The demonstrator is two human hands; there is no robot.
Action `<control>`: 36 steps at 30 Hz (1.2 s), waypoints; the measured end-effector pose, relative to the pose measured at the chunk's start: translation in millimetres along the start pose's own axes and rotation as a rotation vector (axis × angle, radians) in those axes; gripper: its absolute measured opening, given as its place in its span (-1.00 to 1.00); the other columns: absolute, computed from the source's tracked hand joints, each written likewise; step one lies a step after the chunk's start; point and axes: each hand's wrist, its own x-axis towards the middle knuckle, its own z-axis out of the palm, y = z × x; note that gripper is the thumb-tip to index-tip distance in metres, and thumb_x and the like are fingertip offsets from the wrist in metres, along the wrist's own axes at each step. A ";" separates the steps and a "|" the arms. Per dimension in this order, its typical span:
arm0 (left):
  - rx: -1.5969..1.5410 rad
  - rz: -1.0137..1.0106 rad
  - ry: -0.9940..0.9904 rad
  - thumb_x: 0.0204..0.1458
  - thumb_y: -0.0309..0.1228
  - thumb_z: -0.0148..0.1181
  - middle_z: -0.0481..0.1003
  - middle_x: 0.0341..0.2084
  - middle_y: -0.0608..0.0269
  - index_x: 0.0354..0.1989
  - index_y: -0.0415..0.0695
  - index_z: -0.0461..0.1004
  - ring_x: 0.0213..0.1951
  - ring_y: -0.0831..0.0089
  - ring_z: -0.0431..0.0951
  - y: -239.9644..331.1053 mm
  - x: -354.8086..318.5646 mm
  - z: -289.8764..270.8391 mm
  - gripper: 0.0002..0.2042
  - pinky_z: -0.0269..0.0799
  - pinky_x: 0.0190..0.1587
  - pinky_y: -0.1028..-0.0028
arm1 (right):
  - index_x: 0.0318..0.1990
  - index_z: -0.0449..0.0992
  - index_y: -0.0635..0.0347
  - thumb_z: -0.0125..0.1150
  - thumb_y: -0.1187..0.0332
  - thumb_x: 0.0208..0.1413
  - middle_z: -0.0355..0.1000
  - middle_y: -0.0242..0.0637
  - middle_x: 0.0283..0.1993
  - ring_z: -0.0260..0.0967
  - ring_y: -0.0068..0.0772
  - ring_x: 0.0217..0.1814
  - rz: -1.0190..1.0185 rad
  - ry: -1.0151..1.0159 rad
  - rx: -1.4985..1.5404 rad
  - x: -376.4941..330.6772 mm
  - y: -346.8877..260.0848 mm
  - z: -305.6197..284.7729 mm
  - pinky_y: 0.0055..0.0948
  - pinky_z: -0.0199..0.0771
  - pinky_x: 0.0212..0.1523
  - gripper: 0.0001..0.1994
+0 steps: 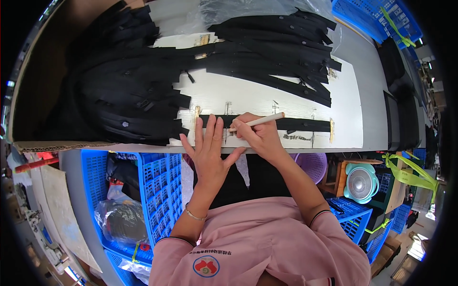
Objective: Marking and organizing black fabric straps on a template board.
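1. Closest to the head view is a pink shirt [286, 233] worn by the person at work, dark trim on its sleeves.
2. Ahead of it, the left hand [210, 157] lies palm down with fingers spread; its grip is open, with fingertips pressing on a black zipper strip [307, 125]. A bracelet [194, 217] circles that wrist.
3. Just beside it, the right hand [261, 138] has its grip closed around a slim white pen [265, 119], held slanting. Its tip points down near the strip's near edge; I cannot tell whether it touches.
4. That strip lies lengthwise along the near part of a white board [348, 107], which bears dark marks and tan patches and rests on a grey tabletop [371, 81].
5. On the left, a large heap of black strips [129, 95] overlaps the board; across its far part lies another black bundle [272, 40], with clear plastic sheeting [229, 14] behind.
6. Below the tabletop I see a blue crate [164, 200] on the left, and a purple basket [312, 167] and a turquoise fan [361, 182] on the right.
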 end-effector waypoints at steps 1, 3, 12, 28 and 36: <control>-0.002 -0.011 0.000 -0.01 0.06 0.43 0.25 0.46 0.21 0.45 -0.11 0.29 0.54 0.07 0.04 0.5 0.2 0.1 -0.13 -0.53 0.46 -0.27 | -0.25 0.64 0.34 0.17 0.39 0.35 0.51 -0.38 -0.46 0.37 -0.67 -0.45 0.001 0.010 -0.004 -3.5 -3.7 -4.4 -0.61 0.34 -0.40 -0.79; 0.002 -0.018 0.003 -0.01 0.06 0.45 0.26 0.46 0.20 0.43 -0.13 0.30 0.54 0.07 0.04 1.0 0.0 -0.5 -0.13 -0.53 0.47 -0.25 | -0.26 0.65 0.32 0.15 0.39 0.35 0.49 -0.40 -0.46 0.32 -0.71 -0.47 -0.006 0.188 0.013 -13.3 -13.5 -19.3 -0.63 0.27 -0.43 -0.79; 0.034 -0.004 -0.028 0.04 0.03 0.43 0.22 0.47 0.14 0.45 -0.16 0.27 0.55 0.05 0.00 6.9 1.2 -4.2 -0.14 -0.57 0.47 -0.26 | -0.26 0.63 0.34 0.14 0.37 0.39 0.42 -0.43 -0.52 0.24 -0.73 -0.47 -0.010 0.408 -0.195 -29.4 9.4 -72.0 -0.63 0.17 -0.44 -0.77; -0.095 0.184 -0.178 0.13 0.03 0.33 0.26 0.45 0.16 0.43 -0.11 0.32 0.53 0.15 0.08 57.1 5.2 21.5 -0.25 -0.44 0.47 -0.27 | -0.25 0.63 0.35 0.15 0.38 0.37 0.46 -0.39 -0.52 0.31 -0.70 -0.48 -0.007 0.405 -0.211 -29.1 5.5 -71.7 -0.60 0.26 -0.44 -0.77; -0.090 0.172 -0.166 0.13 -0.02 0.36 0.27 0.45 0.19 0.41 -0.09 0.34 0.52 0.16 0.10 57.0 5.3 24.1 -0.28 -0.43 0.47 -0.25 | -0.38 0.61 0.35 0.15 0.37 0.33 0.44 -0.41 -0.57 0.27 -0.68 -0.53 0.005 0.293 -0.232 -33.8 6.6 -76.2 -0.57 0.26 -0.47 -0.73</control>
